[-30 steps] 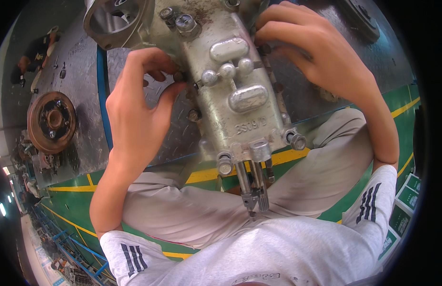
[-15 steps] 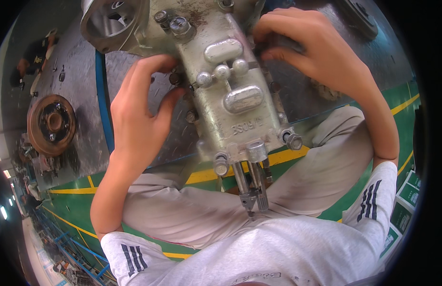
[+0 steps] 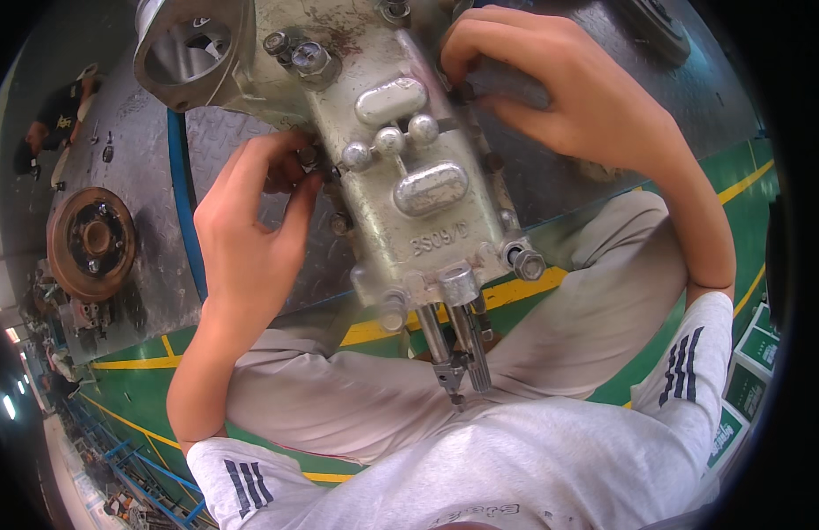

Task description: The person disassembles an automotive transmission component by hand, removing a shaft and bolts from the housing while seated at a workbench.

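A grey cast-metal gearbox housing [image 3: 432,225] lies on the workbench in front of me, with bolts along both long sides. My left hand [image 3: 259,221] is at its left side, thumb and fingertips pinched round a bolt head [image 3: 309,157]. Across the housing, my right hand [image 3: 560,84] bends over the right edge. Its thumb and curled fingers close on a small dark bolt [image 3: 462,91], partly hidden by the fingers. Metal shafts [image 3: 458,340], one of them splined, stick out of the housing's near end toward my lap.
A rusty round hub [image 3: 96,243] rests on the bench at left, with small loose parts [image 3: 107,154] beyond it. Another round dark part [image 3: 657,26] is at far right. A person [image 3: 60,119] is at the far left. Green-and-white boxes [image 3: 750,380] stand at lower right.
The housing sits slightly further left in view. My left fingers have closed in on the bolt head, and my right hand has shifted a little left with the housing.
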`<action>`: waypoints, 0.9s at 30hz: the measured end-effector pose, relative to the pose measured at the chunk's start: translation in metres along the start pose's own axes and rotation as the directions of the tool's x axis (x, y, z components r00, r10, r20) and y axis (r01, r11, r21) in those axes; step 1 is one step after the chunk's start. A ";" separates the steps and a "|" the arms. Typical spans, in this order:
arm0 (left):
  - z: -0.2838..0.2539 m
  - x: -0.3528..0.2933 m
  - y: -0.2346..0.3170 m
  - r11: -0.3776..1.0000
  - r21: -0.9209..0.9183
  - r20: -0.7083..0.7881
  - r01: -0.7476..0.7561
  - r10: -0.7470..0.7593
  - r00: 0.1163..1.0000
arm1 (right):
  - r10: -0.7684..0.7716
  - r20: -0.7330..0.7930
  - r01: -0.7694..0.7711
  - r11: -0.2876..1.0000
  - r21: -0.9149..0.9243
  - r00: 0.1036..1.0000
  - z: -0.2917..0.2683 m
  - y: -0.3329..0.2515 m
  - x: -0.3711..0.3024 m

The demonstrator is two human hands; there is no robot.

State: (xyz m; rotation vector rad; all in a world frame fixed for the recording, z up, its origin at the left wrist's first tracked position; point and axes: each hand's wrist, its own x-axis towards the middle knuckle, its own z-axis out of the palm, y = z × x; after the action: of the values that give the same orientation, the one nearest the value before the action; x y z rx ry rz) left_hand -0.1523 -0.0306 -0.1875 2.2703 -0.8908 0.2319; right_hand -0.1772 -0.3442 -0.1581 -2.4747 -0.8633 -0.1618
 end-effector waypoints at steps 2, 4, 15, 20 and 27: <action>-0.003 0.001 0.002 0.999 0.046 -0.002 0.015 -0.015 1.000 | 0.095 0.106 -0.102 0.993 0.064 0.990 0.001 0.000 0.001; -0.002 0.005 0.002 0.996 0.084 -0.001 0.022 -0.022 1.000 | -0.034 -0.113 0.037 0.999 0.020 0.993 0.013 0.000 -0.001; -0.001 0.004 -0.005 0.997 0.017 -0.059 -0.071 0.072 0.996 | -0.041 -0.111 0.039 0.999 -0.018 0.993 0.010 0.000 -0.004; -0.003 0.000 0.000 0.997 0.076 -0.047 -0.020 0.023 0.999 | -0.005 -0.055 -0.001 0.993 -0.115 0.998 0.006 -0.002 -0.005; -0.002 0.001 -0.004 0.999 -0.034 -0.085 0.027 -0.030 0.996 | 0.036 -0.044 -0.042 0.991 -0.125 0.998 0.001 -0.007 -0.007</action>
State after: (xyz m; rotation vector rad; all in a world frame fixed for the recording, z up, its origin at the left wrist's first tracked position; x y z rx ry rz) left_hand -0.1489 -0.0277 -0.1876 2.2239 -0.8123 0.2969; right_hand -0.1876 -0.3430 -0.1580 -2.5938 -0.8096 -0.2604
